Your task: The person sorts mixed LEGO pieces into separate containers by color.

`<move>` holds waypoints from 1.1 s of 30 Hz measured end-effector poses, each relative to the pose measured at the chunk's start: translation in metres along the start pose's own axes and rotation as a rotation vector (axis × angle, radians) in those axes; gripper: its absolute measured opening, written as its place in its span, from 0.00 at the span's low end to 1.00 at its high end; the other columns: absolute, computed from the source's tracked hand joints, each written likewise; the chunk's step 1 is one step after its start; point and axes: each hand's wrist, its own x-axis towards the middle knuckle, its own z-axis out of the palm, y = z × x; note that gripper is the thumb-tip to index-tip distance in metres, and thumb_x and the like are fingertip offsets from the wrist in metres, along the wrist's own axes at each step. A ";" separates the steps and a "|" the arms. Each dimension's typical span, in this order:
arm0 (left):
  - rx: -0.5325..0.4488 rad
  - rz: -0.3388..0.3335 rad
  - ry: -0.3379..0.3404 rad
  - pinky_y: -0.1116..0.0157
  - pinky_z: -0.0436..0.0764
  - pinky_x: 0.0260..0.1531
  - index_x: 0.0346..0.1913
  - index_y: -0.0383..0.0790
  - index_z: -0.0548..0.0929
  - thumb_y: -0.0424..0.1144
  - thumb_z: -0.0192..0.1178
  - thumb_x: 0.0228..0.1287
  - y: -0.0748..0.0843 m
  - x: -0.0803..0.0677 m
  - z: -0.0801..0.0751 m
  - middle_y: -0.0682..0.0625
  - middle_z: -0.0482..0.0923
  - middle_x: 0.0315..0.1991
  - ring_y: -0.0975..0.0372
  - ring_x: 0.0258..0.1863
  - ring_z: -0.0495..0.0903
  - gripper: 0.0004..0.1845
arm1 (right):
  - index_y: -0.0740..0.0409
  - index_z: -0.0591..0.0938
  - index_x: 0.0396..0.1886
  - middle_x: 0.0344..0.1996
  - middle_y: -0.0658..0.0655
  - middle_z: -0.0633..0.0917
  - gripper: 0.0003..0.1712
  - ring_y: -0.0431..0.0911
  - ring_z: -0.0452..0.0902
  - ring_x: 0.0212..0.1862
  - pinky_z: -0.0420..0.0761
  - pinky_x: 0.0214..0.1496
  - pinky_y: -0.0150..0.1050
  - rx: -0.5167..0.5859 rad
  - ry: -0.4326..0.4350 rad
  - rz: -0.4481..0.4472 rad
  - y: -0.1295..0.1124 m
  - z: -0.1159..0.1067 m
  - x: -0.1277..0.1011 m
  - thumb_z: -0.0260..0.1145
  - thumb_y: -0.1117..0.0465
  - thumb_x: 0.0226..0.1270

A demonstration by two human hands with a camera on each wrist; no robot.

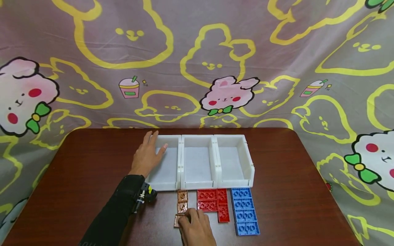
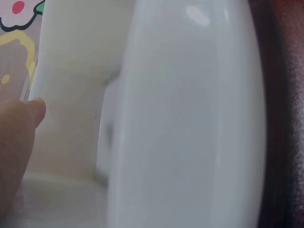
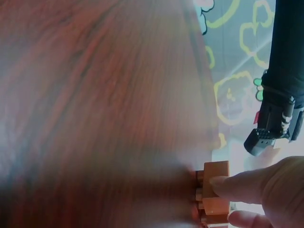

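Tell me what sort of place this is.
Probably an indoor tabletop set up for sorting: a dark wooden table backed by a cartoon-rabbit cloth, with three white bins in a row and brown, red and blue bricks grouped by colour before them.

1. Even, soft light is falling across the brown table (image 1: 295,177) in the head view; the picture is staying sharp, with the rabbit-print cloth (image 1: 197,61) behind the table bending outward toward the edges.
2. The white bin wall (image 2: 190,123) is filling the left wrist view, blurred, with a small glare spot showing near its top.
3. In the right wrist view the tabletop (image 3: 95,114) is smearing out of focus, while bright daylight is washing out the cloth beyond it.
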 end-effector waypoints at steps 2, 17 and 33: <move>-0.001 -0.002 -0.003 0.32 0.74 0.58 0.83 0.38 0.54 0.52 0.55 0.80 0.000 0.000 0.000 0.33 0.49 0.82 0.31 0.64 0.73 0.40 | 0.45 0.87 0.35 0.38 0.47 0.76 0.06 0.40 0.66 0.38 0.65 0.36 0.33 -0.004 0.009 0.015 0.000 -0.001 0.000 0.76 0.57 0.57; 0.007 -0.001 0.000 0.33 0.74 0.58 0.83 0.36 0.53 0.52 0.55 0.80 0.002 -0.001 -0.001 0.33 0.49 0.82 0.32 0.64 0.73 0.40 | 0.46 0.86 0.39 0.39 0.47 0.77 0.10 0.40 0.67 0.38 0.65 0.36 0.34 0.043 -0.074 0.074 0.004 -0.008 -0.001 0.76 0.57 0.58; 0.015 0.010 0.011 0.33 0.74 0.59 0.83 0.36 0.54 0.52 0.56 0.79 0.000 -0.002 0.003 0.32 0.50 0.81 0.31 0.64 0.73 0.40 | 0.63 0.66 0.77 0.71 0.74 0.69 0.47 0.71 0.66 0.69 0.67 0.62 0.77 0.057 0.238 0.280 0.139 -0.082 0.077 0.77 0.54 0.64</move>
